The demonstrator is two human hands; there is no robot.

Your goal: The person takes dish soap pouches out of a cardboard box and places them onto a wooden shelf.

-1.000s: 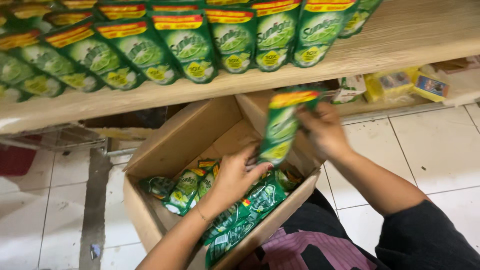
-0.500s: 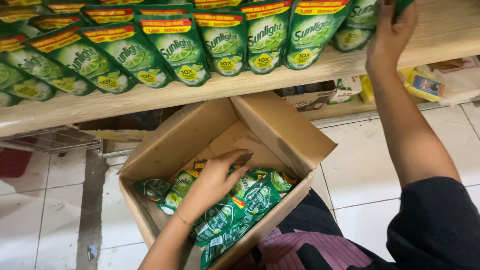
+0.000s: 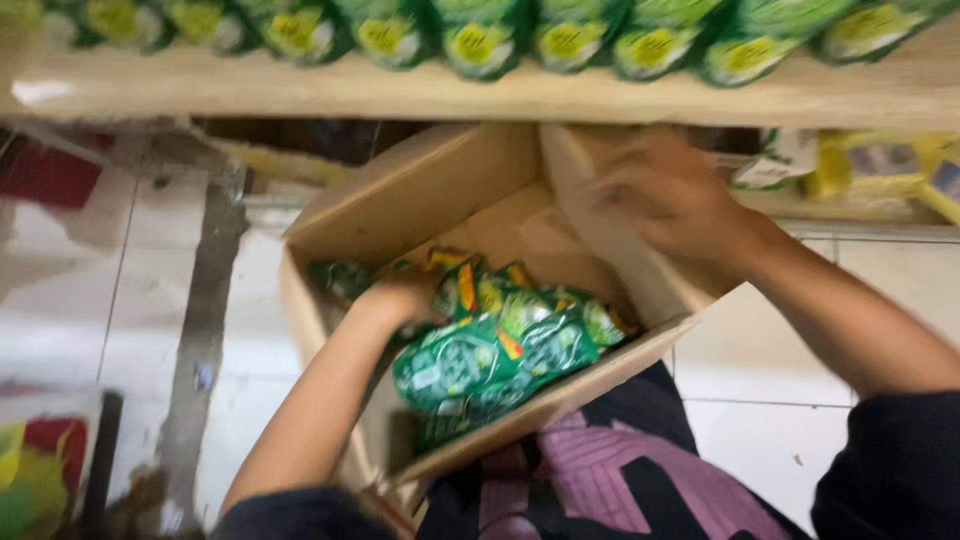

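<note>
An open cardboard box rests on my lap, holding several green refill pouches with yellow and red marks. My left hand is down inside the box at its left side, fingers curled on the top of one pouch. My right hand is blurred with motion and hovers over the box's right flap. It holds nothing and its fingers are apart. A row of the same green pouches stands on the wooden shelf above the box.
Yellow packs lie on a lower shelf at the right. White floor tiles surround the box. A red object sits at the far left, and a red and yellow bag is at the bottom left.
My right hand left a pouch up on the shelf and came back down empty to the box's right flap. My left hand went deeper into the box. The view tilted downward.
</note>
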